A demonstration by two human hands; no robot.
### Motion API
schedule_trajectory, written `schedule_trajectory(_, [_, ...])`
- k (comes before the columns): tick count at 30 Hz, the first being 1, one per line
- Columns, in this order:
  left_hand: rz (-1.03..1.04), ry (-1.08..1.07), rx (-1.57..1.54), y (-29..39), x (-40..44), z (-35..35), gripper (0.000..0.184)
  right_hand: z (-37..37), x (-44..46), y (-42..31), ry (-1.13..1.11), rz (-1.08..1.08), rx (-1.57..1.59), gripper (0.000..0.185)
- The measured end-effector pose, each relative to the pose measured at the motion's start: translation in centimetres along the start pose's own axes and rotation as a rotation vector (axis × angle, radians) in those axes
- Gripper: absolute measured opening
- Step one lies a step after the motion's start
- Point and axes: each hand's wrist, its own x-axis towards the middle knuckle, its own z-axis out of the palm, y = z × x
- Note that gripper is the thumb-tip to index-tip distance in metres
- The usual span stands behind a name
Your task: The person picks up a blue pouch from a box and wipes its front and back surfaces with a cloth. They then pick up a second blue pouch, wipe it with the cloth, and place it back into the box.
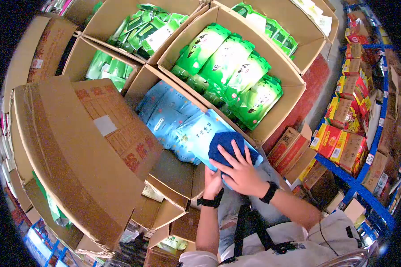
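Observation:
A light-blue printed pouch (pixel 194 136) is tilted at the near end of an open carton, over similar blue pouches (pixel 161 109). My left hand (pixel 212 182) is closed on the pouch's near edge, with its fingers partly hidden beneath. Across the pouch's face lies a dark blue cloth (pixel 223 139). My right hand (pixel 243 173) rests flat on that cloth, fingers spread and pressing it against the pouch. Both wrists wear black bands.
An open carton (pixel 278 116) of green pouches (pixel 236 66) stands beyond the blue ones. More cartons of green packs (pixel 149 33) lie farther off. Large cardboard flaps (pixel 75 164) rise at left. On the right, blue shelving (pixel 343 171) holds red and yellow boxes (pixel 338 142).

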Motion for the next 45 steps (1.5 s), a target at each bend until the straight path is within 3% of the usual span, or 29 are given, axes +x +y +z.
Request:
schedule_trajectory(4, [-0.018, -0.016, 0.294, 0.9, -0.2, 0.1, 0.044, -0.2, 4.5, 3.0, 0.162, -0.052, 0.133, 0.047])
schedule_trajectory(6, [-0.039, -0.034, 0.329, 1.3, -0.4, -0.1, 0.041, -0.9, 6.7, 3.9, 0.219, 0.014, 0.336, 0.049])
schedule_trajectory(9, [-0.013, -0.033, 0.309, 1.6, -0.5, 0.2, 0.034, -1.3, 6.3, 2.9, 0.268, -0.012, 0.314, 0.055])
schedule_trajectory(11, [-0.043, -0.052, 0.392, 2.7, -0.2, -0.5, 0.04, -1.0, 4.1, 2.2, 0.187, -0.067, 0.173, 0.054])
schedule_trajectory(13, [0.098, -0.181, 0.312, 2.6, 0.3, -1.0, 0.06, -0.8, 1.5, 1.6, 0.072, -0.153, 0.12, 0.048])
schedule_trajectory(15, [0.167, -0.292, 0.546, 3.2, 0.4, -0.6, 0.061, -0.4, 0.3, 2.3, 0.047, -0.134, 0.179, 0.044])
schedule_trajectory(18, [0.207, -0.22, 0.688, 1.4, -0.5, 0.1, 0.052, -0.6, 0.9, 3.9, 0.022, -0.166, 0.134, 0.044])
schedule_trajectory(19, [-0.181, -0.238, 0.894, 3.1, -0.7, 1.4, 0.045, -1.3, 2.1, 4.3, 0.075, -0.206, 0.122, 0.043])
schedule_trajectory(21, [0.273, -0.324, 0.928, 0.5, -1.4, 1.2, 0.044, -2.1, 4.6, 4.6, 0.121, -0.11, 0.231, 0.041])
schedule_trajectory(22, [0.28, -0.309, 0.985, -0.2, -1.8, 1.3, 0.039, -2.1, 5.9, 5.1, 0.182, -0.104, 0.254, 0.04])
schedule_trajectory(25, [0.235, -0.226, 0.805, -0.3, -2.3, 1.8, 0.036, -2.0, 6.9, 4.7, 0.087, -0.072, 0.289, 0.041])
schedule_trajectory(27, [0.321, -0.212, 0.809, -0.9, -2.3, 0.8, 0.037, -1.2, 4.7, 2.8, 0.138, -0.088, 0.201, 0.045])
schedule_trajectory(29, [0.131, -0.219, 0.713, -0.4, -2.8, -0.6, 0.041, -0.4, 2.2, 1.9, 0.044, -0.106, 0.179, 0.055])
schedule_trajectory(30, [0.083, -0.202, 0.511, -0.5, -2.8, -1.2, 0.044, -0.6, 1.2, 1.5, 0.006, -0.105, 0.176, 0.056])
schedule_trajectory(31, [0.175, -0.067, 0.421, 0.0, -2.9, -1.1, 0.047, -1.0, 0.3, 1.2, -0.031, -0.104, 0.173, 0.057])
schedule_trajectory(32, [0.166, -0.099, 0.361, 0.7, -3.1, -1.0, 0.045, -0.8, -0.4, 1.5, -0.053, -0.11, 0.145, 0.058])
schedule_trajectory(35, [0.115, -0.133, 0.268, 1.0, -3.6, -1.2, 0.04, -0.7, -0.7, 3.4, 0.01, -0.063, 0.341, 0.061])
schedule_trajectory(37, [0.017, -0.156, 0.308, 1.6, -3.3, -0.8, 0.037, -0.7, 0.3, 4.4, 0.059, 0.051, 0.588, 0.063])
schedule_trajectory(39, [0.056, -0.139, 0.317, 2.3, -2.9, -0.5, 0.035, -0.6, 1.4, 5.7, 0.08, 0.255, 0.95, 0.066])
schedule_trajectory(40, [0.085, -0.167, 0.424, 2.7, -2.6, -0.3, 0.037, -1.2, 2.0, 5.9, 0.014, 0.396, 1.104, 0.069])
schedule_trajectory(43, [0.189, -0.192, 0.823, 4.6, -2.3, 2.2, 0.041, -0.6, 2.6, 6.9, -0.005, 0.301, 1.246, 0.065])
schedule_trajectory(44, [0.372, -0.24, 0.831, 4.1, -2.0, 3.3, 0.051, -0.4, 2.7, 6.8, -0.004, 0.302, 1.246, 0.065])
schedule_trajectory(45, [0.457, -0.259, 0.862, 4.8, -2.4, 4.7, 0.063, -0.2, 2.7, 6.7, -0.006, 0.469, 1.431, 0.057])
